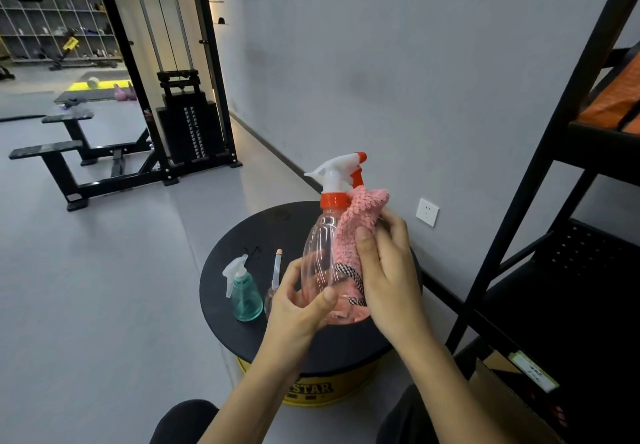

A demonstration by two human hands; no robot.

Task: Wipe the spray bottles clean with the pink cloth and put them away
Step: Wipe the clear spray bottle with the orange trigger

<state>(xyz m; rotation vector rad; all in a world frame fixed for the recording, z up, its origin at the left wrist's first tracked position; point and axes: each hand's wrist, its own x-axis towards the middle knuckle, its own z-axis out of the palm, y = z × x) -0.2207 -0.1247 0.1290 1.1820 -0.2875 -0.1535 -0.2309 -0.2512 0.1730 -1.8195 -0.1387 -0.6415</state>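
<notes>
A gym room with a grey floor and a grey wall; close in front stands a round black tabletop on a yellow drum. Held just above that top is a clear, pink-tinted plastic spray bottle with an orange collar and white trigger head. Its long axis is near upright and its nozzle points towards the wall. The left hand grips its lower body, thumb curled across the front. The right hand clasps a fluffy pink cloth against the bottle's right flank, from collar to base. The left flank looks uncovered, so I judge the bottle must turn about its axis. On the top's left part stand a small teal spray bottle and, just beside it, a slim pinkish pump bottle.
</notes>
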